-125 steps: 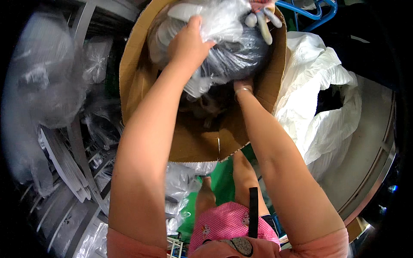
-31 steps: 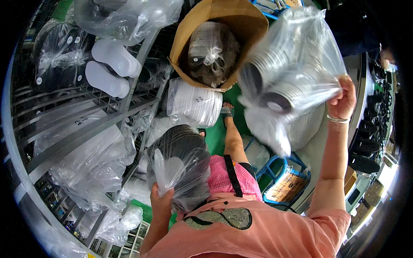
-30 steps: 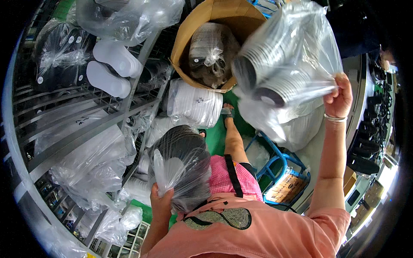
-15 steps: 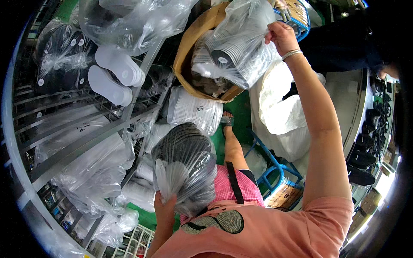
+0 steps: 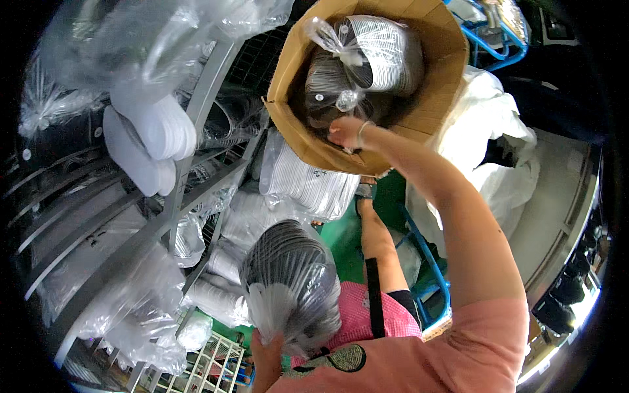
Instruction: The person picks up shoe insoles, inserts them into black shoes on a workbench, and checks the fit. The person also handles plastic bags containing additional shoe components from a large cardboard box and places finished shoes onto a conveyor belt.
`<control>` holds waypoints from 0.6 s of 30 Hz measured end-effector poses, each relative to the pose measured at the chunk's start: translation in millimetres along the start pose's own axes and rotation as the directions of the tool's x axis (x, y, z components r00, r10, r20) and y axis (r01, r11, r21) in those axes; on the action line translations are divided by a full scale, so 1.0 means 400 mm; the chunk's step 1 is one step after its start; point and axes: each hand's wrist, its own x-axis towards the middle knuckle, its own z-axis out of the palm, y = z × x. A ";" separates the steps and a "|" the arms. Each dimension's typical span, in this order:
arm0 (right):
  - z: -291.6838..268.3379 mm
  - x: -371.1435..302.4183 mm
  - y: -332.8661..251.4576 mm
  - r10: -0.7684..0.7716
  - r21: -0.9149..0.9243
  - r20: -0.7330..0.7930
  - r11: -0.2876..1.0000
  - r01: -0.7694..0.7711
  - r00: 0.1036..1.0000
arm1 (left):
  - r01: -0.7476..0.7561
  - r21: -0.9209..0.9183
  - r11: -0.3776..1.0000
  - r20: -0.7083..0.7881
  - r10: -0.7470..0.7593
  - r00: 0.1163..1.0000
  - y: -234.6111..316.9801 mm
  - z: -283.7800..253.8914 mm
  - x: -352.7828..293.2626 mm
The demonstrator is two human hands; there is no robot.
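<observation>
A clear plastic bag of dark, stacked sole-shaped pieces (image 5: 291,281) lies against the person's front, its long axis running roughly from 7 o'clock at the gathered neck to 1 o'clock at its rounded far end. The left hand (image 5: 266,354) sits at that neck, fingers closed on the bunched plastic, so the bag lies at about 1 o'clock from this grip. Further along nearly the same line, well apart from the bag, stands a tall, open-topped brown cardboard box (image 5: 449,88).

The right hand (image 5: 348,133) is inside the box, at its 6 o'clock side, and is much the nearer hand to the box's contents. Its fingers look curled; whether they grip anything cannot be told. At 1 o'clock from it lies a knotted clear bag of white-edged stacked pieces (image 5: 390,56); at 11 o'clock, just beside it, a clear-wrapped stack of grey-edged pieces (image 5: 324,78).

Outside the box, at its 7 o'clock, lies a bagged white ribbed stack (image 5: 308,175); at 9 o'clock, a grey metal rack (image 5: 211,92); at 4 o'clock, a crumpled white plastic sack (image 5: 481,118).
</observation>
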 end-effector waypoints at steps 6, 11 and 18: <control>0.046 0.180 0.127 0.297 -0.265 -0.469 0.851 -0.454 0.831 | 0.303 0.540 0.785 -0.117 -0.286 0.951 -0.130 0.059 0.083; 0.004 0.193 0.167 0.311 -0.141 -0.391 0.910 -0.390 0.866 | 0.480 0.034 0.877 -0.012 -0.479 0.878 0.001 0.080 0.056; -0.220 -0.069 0.091 0.299 0.354 -0.318 0.918 -0.180 0.900 | 0.052 0.246 0.968 0.006 -0.056 0.998 -0.189 -0.004 0.078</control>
